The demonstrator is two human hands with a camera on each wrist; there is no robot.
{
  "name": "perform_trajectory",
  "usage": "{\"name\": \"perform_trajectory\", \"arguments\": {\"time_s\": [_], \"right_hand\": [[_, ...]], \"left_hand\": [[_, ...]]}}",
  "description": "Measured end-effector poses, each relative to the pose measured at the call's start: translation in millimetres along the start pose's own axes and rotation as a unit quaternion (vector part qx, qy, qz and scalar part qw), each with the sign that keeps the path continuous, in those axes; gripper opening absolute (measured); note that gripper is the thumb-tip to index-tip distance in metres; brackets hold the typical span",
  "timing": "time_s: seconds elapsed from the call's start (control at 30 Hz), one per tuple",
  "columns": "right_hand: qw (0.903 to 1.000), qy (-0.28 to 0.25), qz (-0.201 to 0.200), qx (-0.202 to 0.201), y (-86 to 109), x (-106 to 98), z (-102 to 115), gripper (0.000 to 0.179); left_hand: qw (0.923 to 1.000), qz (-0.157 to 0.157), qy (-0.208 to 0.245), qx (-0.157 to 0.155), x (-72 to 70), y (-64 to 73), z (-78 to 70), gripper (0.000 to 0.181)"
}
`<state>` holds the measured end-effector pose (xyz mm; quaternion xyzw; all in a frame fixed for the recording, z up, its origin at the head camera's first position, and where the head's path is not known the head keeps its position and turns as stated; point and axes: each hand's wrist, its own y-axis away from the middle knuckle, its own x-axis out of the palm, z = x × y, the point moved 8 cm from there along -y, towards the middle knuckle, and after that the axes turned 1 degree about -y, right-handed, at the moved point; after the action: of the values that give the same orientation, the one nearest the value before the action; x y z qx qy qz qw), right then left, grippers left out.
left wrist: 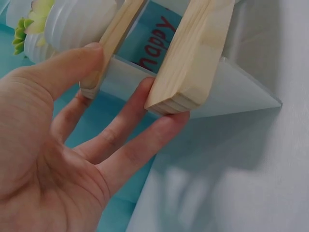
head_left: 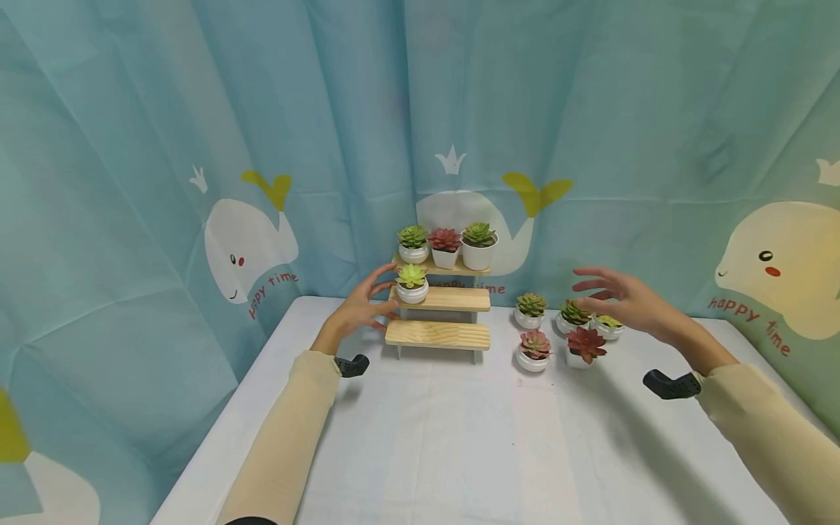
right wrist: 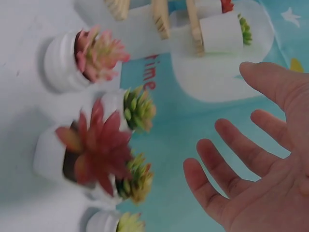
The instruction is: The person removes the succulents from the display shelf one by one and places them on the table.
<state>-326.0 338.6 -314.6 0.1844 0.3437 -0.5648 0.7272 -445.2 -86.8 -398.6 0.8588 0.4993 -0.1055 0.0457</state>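
At the left end of a three-step wooden plant stand point(head_left: 438, 334), my left hand point(head_left: 359, 310) has its fingers spread. In the left wrist view its fingertips point(left wrist: 170, 124) lie against or very near the ends of the lower two shelves. A yellow-green succulent in a white pot point(head_left: 412, 292) sits on the middle shelf, right beside that hand. Three more potted succulents point(head_left: 445, 255) line the top shelf. My right hand point(head_left: 626, 299) hovers, palm inward and holding nothing, above and right of several potted succulents on the table, including a dark red succulent point(head_left: 584, 344).
Near the red one stand a pink succulent point(head_left: 533, 350) and a green succulent point(head_left: 530, 310). Two others, partly hidden by the right hand or one another, sit behind. A blue whale-print curtain point(head_left: 354, 131) hangs behind the white table point(head_left: 420, 445).
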Motion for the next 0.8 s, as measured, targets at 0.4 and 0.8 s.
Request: {"name": "perform_trajectory", "arguments": {"time_s": [0.4,0.8], "right_hand": [[0.9997,-0.017,0.004,-0.019,-20.0,14,28,0.06],[0.9988,-0.021,-0.001,-0.045,-49.9,39,56,0.064]], "left_hand": [[0.9997,-0.01,-0.021,0.003,0.1,-1.9,1.8,0.081],[0.9997,-0.012,-0.02,-0.002,0.7,-0.6,0.8,0.081]]}}
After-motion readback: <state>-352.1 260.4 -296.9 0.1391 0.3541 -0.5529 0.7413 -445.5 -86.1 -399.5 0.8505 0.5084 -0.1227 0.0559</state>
